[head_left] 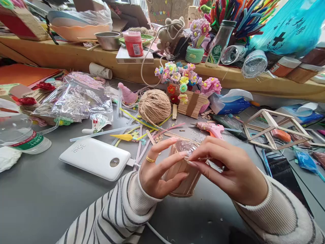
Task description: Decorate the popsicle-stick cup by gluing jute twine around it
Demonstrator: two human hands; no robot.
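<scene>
A clear plastic cup with wooden craft sticks around its side (183, 184) stands on the grey table between my hands, its ridged round end (186, 145) facing up. My left hand (158, 171), with a gold ring, curls round the cup's left side, fingertips on its upper edge and sticks. My right hand (228, 164) pinches jute twine at the cup's upper right edge; the fingers partly hide the pinched part. The twine runs back to a ball of jute twine (154, 106) behind the cup. Another band of twine circles the cup's lower edge.
A pink hot glue gun (209, 128) lies behind my right hand. A white power bank (95, 158) with a cable is at left. Glue sticks and scraps lie around the twine ball. At right are a wooden stick frame (276, 130) and a dark phone (285, 176).
</scene>
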